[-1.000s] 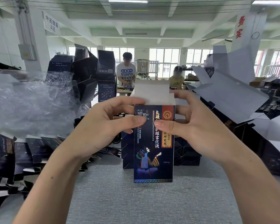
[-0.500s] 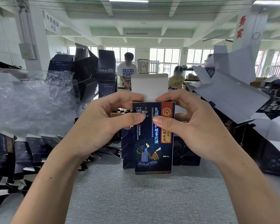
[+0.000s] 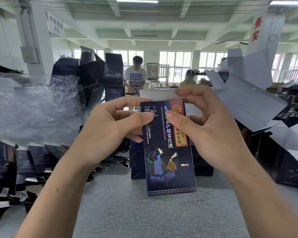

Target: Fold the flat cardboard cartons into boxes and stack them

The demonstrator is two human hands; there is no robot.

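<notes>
- Your left hand (image 3: 113,129) grips the upper left side of a dark printed box (image 3: 169,152). The thumb presses on its front face and the fingers curl behind it.
- Your right hand (image 3: 213,131) grips the upper right side, thumb on the front. Its forefinger hooks over the white top flap (image 3: 155,95), which stands up behind the box's top edge.
- The box is upright, leaning slightly, straight ahead of you over a grey table (image 3: 153,217).
- Flat cartons (image 3: 24,162) lie heaped at the table's left, below crumpled clear plastic sheet (image 3: 27,107).
- Stacked dark boxes (image 3: 110,73) rise behind on the left.
- Opened cartons with white insides (image 3: 248,103) are piled on the right.
- A person in a white printed shirt (image 3: 136,79) stands far off by the windows.
</notes>
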